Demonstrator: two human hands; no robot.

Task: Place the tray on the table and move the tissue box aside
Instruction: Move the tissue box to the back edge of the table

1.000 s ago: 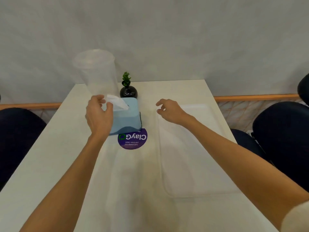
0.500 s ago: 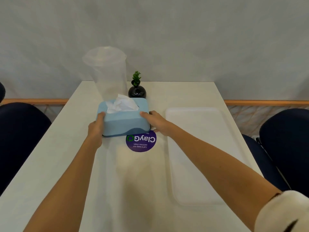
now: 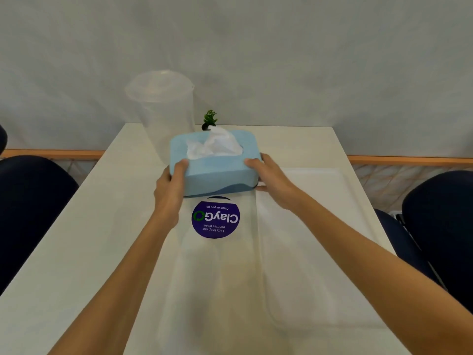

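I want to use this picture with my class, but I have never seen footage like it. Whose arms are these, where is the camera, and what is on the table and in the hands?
No machine here: a person wears a camera on the head, looking forward and down, so the arms reach in from below. The left hand and right hand grip the ends of a light blue tissue box, a tissue sticking out. It seems slightly lifted. On the white table lie a pale tray at the right, a round purple ClayGo sticker, a tall clear plastic container and, behind the box, a small potted plant. Dark chairs stand at both sides.
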